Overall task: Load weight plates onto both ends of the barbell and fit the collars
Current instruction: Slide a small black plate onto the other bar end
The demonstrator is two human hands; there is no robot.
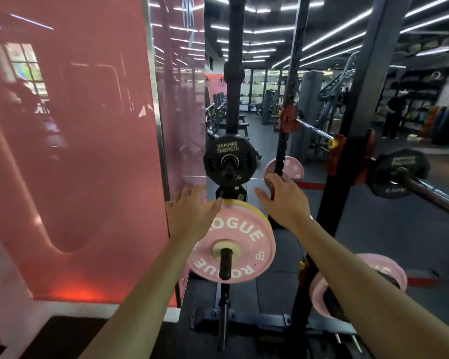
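Both hands up by the pink plate, fingers spread, gripping nothing.

The pink plate [233, 242], white ROGUE lettering, sits on a storage peg [225, 264] low centre, a yellow plate [254, 207] behind it; left hand [189, 216] brushes its top left rim, right hand [285, 200] hovers just right, and the barbell [436, 195] rests far right.

Black storage peg [225, 265] carrying pink plate [233, 242], yellow plate [246, 204] behind

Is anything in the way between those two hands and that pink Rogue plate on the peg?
Nothing visible. The left hand is at the pink plate's upper left rim; the right hand, open, hovers just above its upper right edge.
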